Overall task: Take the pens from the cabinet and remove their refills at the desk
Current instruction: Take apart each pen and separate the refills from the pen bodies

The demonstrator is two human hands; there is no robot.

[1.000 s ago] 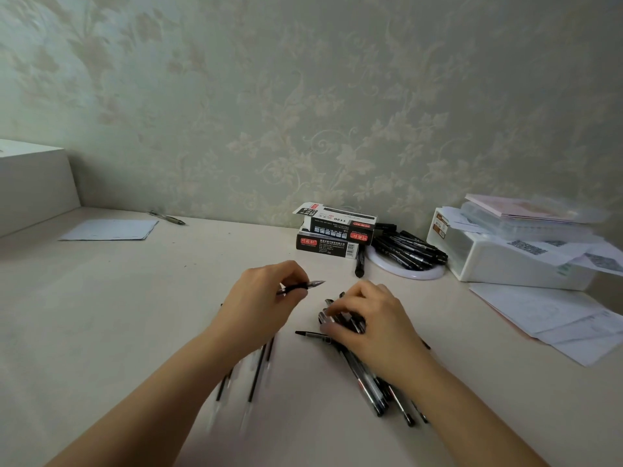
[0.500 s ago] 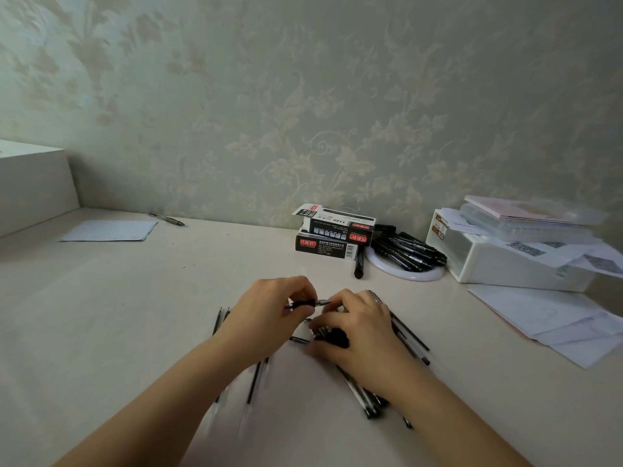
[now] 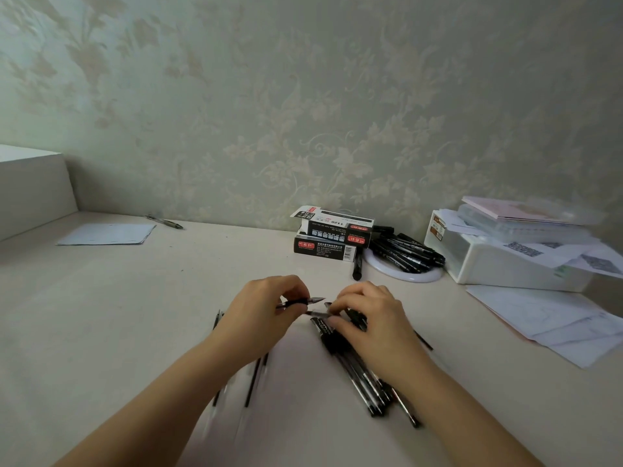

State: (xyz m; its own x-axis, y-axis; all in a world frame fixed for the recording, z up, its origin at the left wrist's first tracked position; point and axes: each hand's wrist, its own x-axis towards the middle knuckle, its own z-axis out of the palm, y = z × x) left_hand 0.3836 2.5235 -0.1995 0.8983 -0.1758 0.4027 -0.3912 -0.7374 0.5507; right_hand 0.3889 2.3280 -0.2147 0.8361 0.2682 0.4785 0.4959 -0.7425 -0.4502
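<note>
Black pens (image 3: 357,372) crowd under the right hand (image 3: 377,328); left hand (image 3: 259,318) fingers pinch one pen (image 3: 300,302).

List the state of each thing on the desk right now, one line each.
Left hand: gripping a pen, tip pointing right.
Right hand: resting on the pen pile.
Refills: loose on the desk.
Top box: flap open.
Markers: capped, heaped on a white ring.

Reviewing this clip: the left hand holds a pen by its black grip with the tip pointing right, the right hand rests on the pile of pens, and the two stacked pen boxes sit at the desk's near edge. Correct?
Not quite. The head view shows the two stacked pen boxes at the far side of the desk, against the wall. The rest holds: the left hand holds a pen by its black grip, tip pointing right, and the right hand rests on the pile of pens.
</note>
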